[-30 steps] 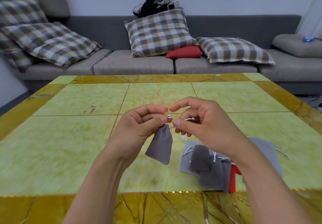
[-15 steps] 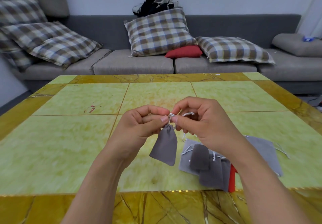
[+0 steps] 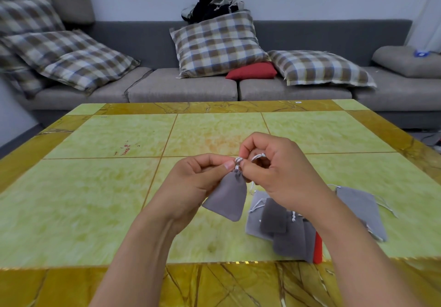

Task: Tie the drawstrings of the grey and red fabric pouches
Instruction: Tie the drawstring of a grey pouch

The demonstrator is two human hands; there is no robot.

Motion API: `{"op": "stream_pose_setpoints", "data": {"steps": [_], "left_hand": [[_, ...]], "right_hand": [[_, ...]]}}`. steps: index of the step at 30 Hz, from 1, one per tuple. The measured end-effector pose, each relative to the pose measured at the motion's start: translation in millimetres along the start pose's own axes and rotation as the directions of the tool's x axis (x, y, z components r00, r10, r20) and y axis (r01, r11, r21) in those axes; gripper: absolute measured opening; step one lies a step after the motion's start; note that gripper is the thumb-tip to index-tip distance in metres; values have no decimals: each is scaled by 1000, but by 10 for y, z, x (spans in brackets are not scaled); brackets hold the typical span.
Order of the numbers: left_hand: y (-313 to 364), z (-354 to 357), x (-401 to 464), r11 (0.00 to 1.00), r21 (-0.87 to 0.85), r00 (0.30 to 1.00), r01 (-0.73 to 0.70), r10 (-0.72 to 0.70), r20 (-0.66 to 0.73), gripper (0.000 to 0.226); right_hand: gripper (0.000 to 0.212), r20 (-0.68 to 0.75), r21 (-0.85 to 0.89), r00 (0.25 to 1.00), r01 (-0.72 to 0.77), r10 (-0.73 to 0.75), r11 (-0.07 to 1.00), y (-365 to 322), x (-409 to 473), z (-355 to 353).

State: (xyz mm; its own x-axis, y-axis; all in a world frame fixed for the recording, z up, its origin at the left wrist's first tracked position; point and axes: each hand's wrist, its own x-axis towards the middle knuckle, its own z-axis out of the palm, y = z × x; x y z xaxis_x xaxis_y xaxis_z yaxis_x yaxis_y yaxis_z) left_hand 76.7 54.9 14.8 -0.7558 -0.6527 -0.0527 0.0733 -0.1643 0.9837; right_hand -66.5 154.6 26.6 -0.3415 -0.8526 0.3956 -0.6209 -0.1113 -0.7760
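A small grey pouch [image 3: 226, 197] hangs above the table from its white drawstring [image 3: 238, 163]. My left hand [image 3: 198, 180] pinches the string at the pouch's gathered neck. My right hand [image 3: 279, 173] pinches the same string just to the right, a loop of cord showing by its fingers. Several more grey pouches [image 3: 279, 225] lie in a pile under my right forearm, with one larger grey pouch [image 3: 360, 206] to the right. A red pouch [image 3: 317, 249] pokes out at the pile's near edge, mostly covered.
The table [image 3: 95, 187] has green marbled tiles and a yellow-brown border, with its near edge close to me. Behind it stands a grey sofa [image 3: 186, 87] with plaid cushions and a red cushion [image 3: 253, 71].
My hands have drawn closer together at the pouch's neck and the pouch has shifted a little right. The cord between them now looks bunched into a small knot or loop.
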Motion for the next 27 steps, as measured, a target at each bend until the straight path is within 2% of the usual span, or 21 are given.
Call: {"op": "stream_pose_setpoints", "data": {"steps": [4,7,10,14,18,22,27], "left_hand": [[8,51,-5,998,-44,999,35,-36,-24,21],[10,62,0,999,-34,997,35,-37,-61,6],[3,42,17,999,-34,995,16,-19,-101,11],[-2,-25,38,998,-51,982,-22,12,-190,13],[14,-86,46,979,172,953,-108,151,-262,20],[2,-42,20,915,371,950,-158,244,-197,19],[-33,-32,14,869,460,956,-185,267,-120,20]], "right_hand": [[4,4,-8,1000,15,-15,1000,8,7,-4],[5,13,-20,1000,27,-27,999,7,14,3],[11,35,-5,999,25,-24,1000,-5,9,7],[12,114,11,992,-64,62,998,23,-22,-111],[10,138,-137,988,-46,65,990,2,-29,-206],[11,158,-202,986,88,-56,975,-94,-24,-104],[11,153,-263,984,129,-91,956,-73,-38,-49]]}}
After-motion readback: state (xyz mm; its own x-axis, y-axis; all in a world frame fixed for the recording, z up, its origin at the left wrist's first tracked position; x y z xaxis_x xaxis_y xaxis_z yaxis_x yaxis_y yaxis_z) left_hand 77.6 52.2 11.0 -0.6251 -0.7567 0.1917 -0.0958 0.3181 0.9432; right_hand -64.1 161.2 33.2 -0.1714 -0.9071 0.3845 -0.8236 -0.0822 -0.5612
